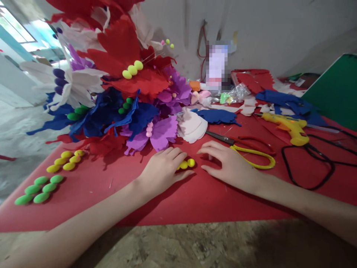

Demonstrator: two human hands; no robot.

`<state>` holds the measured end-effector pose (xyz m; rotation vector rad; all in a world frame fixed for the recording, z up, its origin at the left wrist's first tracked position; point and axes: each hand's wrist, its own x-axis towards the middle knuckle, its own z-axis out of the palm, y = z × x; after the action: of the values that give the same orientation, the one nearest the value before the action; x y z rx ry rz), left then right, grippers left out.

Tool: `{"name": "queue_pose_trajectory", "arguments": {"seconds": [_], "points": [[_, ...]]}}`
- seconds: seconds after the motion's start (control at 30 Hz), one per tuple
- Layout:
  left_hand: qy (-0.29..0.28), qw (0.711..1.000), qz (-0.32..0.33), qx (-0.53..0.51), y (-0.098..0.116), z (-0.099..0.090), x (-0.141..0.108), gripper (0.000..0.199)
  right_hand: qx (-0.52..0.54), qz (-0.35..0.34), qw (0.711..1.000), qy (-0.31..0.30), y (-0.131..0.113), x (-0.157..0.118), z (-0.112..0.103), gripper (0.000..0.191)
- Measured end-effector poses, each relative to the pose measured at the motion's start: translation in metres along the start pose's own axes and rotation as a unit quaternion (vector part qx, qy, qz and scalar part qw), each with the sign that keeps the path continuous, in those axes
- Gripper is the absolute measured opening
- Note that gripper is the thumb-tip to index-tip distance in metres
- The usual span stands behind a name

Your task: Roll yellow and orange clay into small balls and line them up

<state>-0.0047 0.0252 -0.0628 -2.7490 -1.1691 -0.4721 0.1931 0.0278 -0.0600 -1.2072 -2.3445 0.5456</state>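
— Head view: where to find the yellow balls [191, 162]?
— Near mid-frame, on the red sheet [167, 208], between left hand [161, 167] and right hand [227, 163].
— And the fingers?
— On the left, curled over the row, thumb along the near side; too hidden to tell how firmly pressed. On the right, thumb and fingertips apart, with nothing between.
— Any guess at handling?
— Probably very light, perhaps soft like foam, easily dented, apt to roll if loose. Best held lightly by the sides, near the middle, rather than by an end ball.
— And the look?
— Bright yellow, rounded, seemingly smooth; set in a short line, left end covered by fingers. Similar in form to the pale balls [132, 70], upper left of the frame.
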Motion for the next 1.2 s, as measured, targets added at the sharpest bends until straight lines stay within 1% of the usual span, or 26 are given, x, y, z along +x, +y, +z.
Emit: {"name": "queue_pose_trajectory", "arguments": {"seconds": [0.07, 0.13, 0.3, 0.5, 0.77, 0.9, 0.97, 1.07, 1.13, 1.2], "points": [[-0.005, 1.000, 0.011, 0.003, -0.001, 0.002, 0.005, 0.030, 0.012, -0.007, 1.000, 0.027, 0.003, -0.005, 0.003, 0.020], [-0.008, 1.000, 0.022, 0.008, -0.003, 0.004, 0.008, 0.033, 0.020, -0.014, 0.999, 0.042, 0.003, -0.008, 0.005, 0.019], [-0.007, 0.999, 0.038, 0.011, -0.004, 0.005, 0.011, 0.032, 0.033, -0.023, 0.999, 0.032, -0.002, -0.007, 0.007, 0.018], [0.000, 0.999, 0.044, 0.000, -0.001, 0.006, 0.008, 0.029, 0.019, -0.019, 0.999, 0.037, -0.002, -0.005, 0.010, 0.013], [0.009, 0.999, 0.049, 0.000, -0.003, 0.010, 0.008, 0.033, 0.014, -0.022, 0.999, 0.031, -0.003, -0.005, 0.012, 0.013], [0.016, 0.998, 0.065, 0.003, -0.004, 0.010, 0.008, 0.034, 0.041, -0.012, 0.998, 0.040, -0.003, -0.006, 0.012, 0.012], [0.023, 0.997, 0.074, 0.003, -0.004, 0.010, 0.008, 0.035, 0.065, -0.006, 0.997, 0.051, -0.002, -0.006, 0.011, 0.011], [0.037, 0.996, 0.078, -0.002, -0.005, 0.008, 0.008, 0.037, 0.079, -0.015, 0.993, 0.082, -0.002, -0.005, 0.009, 0.011], [0.050, 0.996, 0.070, -0.008, -0.006, 0.006, 0.008, 0.037, 0.076, -0.024, 0.991, 0.104, -0.002, -0.006, 0.008, 0.010], [0.061, 0.997, 0.053, -0.013, -0.005, 0.001, 0.007, 0.036, 0.076, -0.025, 0.991, 0.107, -0.001, -0.006, 0.007, 0.010]]}}
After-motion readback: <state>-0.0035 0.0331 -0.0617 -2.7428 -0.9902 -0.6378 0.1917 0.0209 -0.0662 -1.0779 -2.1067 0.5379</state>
